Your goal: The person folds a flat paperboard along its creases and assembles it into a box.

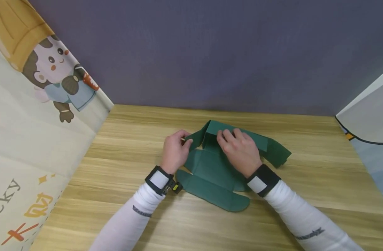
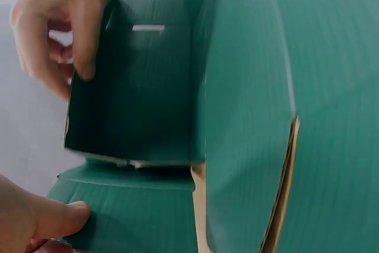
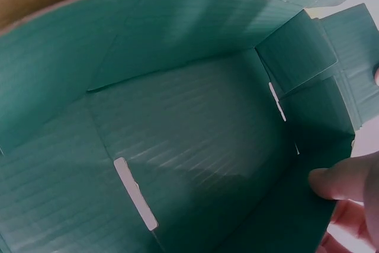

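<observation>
A green cardboard box [image 1: 211, 169], partly folded, lies on the table in the head view. My left hand [image 1: 174, 152] pinches its left side flap [image 1: 196, 138]; the left wrist view shows the thumb [image 2: 65, 217] on the flap's face. The right hand [image 1: 240, 150] grips the raised far wall [image 1: 257, 140], fingers over its top edge. In the right wrist view a thumb [image 3: 340, 181] presses the wall's inner face, with fingers outside. Another flap [image 1: 277, 153] sticks out at the right end. Toward me the lid panel [image 1: 215, 193] lies spread out, with rounded ends.
The wood-grain table [image 1: 132, 139] stretches around the box. Behind it stands a dark blue-grey panel [image 1: 216, 55]. A cloth with a cartoon figure [image 1: 60, 69] hangs at the left, and another pale printed cloth [image 1: 371, 108] at the right.
</observation>
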